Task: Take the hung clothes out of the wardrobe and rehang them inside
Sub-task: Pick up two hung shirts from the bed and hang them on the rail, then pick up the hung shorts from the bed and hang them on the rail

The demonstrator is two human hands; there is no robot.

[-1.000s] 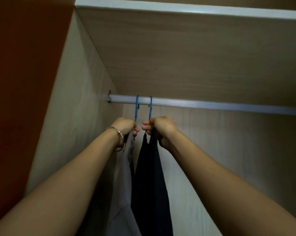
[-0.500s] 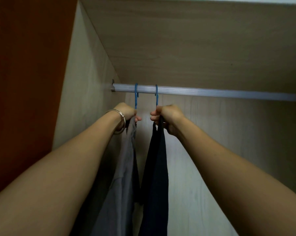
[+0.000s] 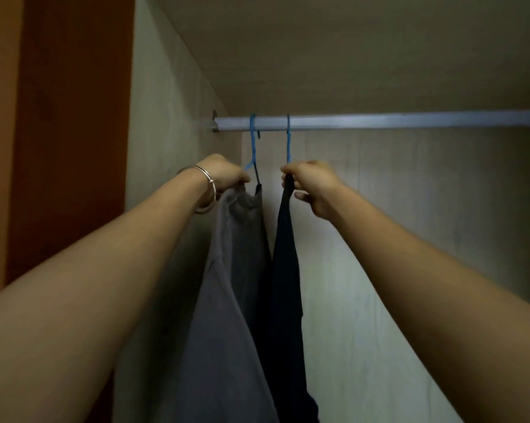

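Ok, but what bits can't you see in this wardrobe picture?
Head view: the bottoms of the grey garment and dark garment are cut off by the lower edge.
The blue hangers' shoulders hide under cloth and the gripping left hand and right hand.
The rail's right end runs off the right edge.
Dim light and the edge-on angle hide what clothes they are.

No text, label, brand, number or sign can be read anywhere.

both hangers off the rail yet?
No, the left hanger and the right hanger both hook over the rail.
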